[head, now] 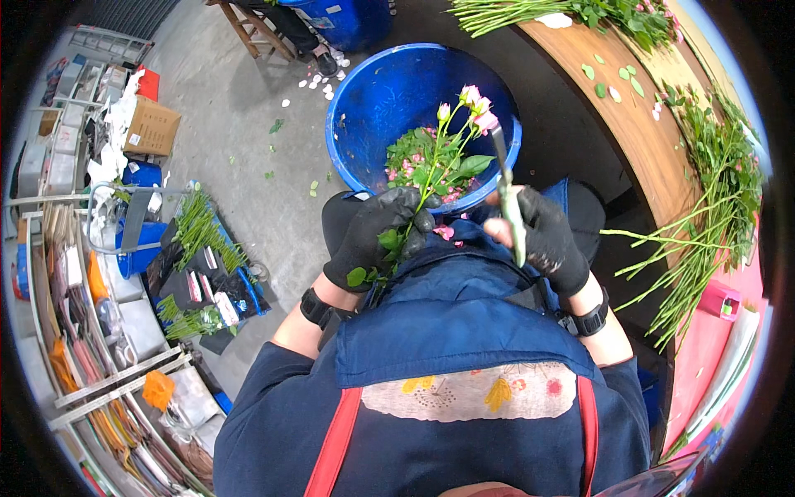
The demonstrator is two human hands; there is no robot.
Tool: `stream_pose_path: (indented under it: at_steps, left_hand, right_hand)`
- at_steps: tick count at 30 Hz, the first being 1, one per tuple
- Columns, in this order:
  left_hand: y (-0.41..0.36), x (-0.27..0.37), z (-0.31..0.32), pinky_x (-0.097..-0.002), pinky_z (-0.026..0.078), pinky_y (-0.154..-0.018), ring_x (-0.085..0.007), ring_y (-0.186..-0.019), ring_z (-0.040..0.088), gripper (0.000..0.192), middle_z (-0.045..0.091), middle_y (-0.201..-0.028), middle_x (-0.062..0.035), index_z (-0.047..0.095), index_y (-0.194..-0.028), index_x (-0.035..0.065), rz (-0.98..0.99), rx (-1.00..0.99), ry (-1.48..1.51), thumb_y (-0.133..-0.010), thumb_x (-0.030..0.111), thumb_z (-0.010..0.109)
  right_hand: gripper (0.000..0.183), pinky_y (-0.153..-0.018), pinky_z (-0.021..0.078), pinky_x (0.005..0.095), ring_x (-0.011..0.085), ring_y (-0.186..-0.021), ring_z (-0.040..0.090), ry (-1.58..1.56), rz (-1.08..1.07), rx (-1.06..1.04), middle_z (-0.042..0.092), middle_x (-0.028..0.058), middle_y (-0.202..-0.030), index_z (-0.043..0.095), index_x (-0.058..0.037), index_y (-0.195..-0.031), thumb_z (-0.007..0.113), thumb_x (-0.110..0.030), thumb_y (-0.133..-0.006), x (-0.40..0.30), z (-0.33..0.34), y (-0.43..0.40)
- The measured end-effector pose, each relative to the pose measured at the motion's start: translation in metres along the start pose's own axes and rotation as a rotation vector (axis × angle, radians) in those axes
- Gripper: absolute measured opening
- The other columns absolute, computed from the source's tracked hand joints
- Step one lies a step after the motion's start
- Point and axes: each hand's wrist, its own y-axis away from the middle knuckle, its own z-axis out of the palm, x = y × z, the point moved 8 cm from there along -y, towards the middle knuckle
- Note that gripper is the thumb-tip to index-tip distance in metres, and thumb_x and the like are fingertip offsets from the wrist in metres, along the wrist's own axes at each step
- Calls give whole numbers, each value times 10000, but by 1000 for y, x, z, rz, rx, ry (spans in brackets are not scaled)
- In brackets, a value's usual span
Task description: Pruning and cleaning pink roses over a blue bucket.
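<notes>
My left hand (386, 231), in a black glove, grips the stem of a spray rose (428, 180) with several pale pink blooms and buds. Leaves from its lower stem stick out below the glove. In my right hand (546, 233), whose black glove leaves some fingertips bare, is a cutting tool (512, 214) with a pale green handle and a dark narrow blade. The blade points away from me, and its tip overlaps a pink bloom in view; whether they touch I cannot tell. Beyond both hands stands a blue plastic tub (360, 118) holding cut leaves and pink petals (407, 152).
A curved wooden table (612, 93) on the right bears rose bundles (708, 217). On the left, a cart (133, 217) carries green stems (202, 223) beside loaded shelving (81, 292) and a cardboard box (152, 127). Another person's leg (289, 28) shows near a second blue tub (348, 22).
</notes>
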Motion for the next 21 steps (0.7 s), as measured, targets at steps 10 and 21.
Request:
stream_pose_path:
  at_steps: [10,21]
  left_hand:
    - [4,1,-3,-264,373,-366,-160,-436,541,287,669,-705,-125,676,-906,-31,33,71,37,-947,250,640]
    - [5,2,-10,-263,396,-365,-168,-429,555,277,673,-695,-150,660,-895,-34,55,73,36,-929,240,638]
  right_hand:
    - [415,-657,419,445,353,-753,586,753,-362,-2,612,143,-831,641,-37,-883,741,-405,-719,-21,9,14]
    - [500,-770,391,449,305,-885,585,997,-334,-32,608,123,-922,634,-53,-998,713,-443,-696,-22,17,12]
